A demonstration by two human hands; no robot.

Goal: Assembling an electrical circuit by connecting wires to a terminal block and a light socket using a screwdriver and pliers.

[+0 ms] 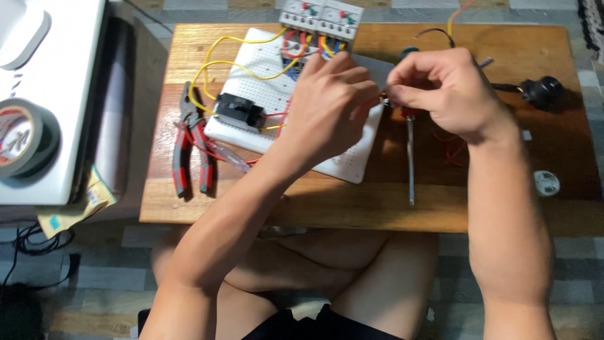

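Observation:
My left hand [330,104] and my right hand [443,91] meet above the right edge of a white perforated board [264,94] on a low wooden table [377,201]. Both pinch the same thin red wire [382,97] between their fingertips. The board carries a black block [239,110], yellow, red and blue wires, and two grey breaker units [321,16] at its far end. A red-handled screwdriver [410,157] lies just under my right hand.
Red-and-black pliers [189,148] lie left of the board. A black plug [541,91] and a small white round part [546,183] sit at the table's right. A tape roll [25,135] rests on a white appliance at left. My crossed legs are below the table edge.

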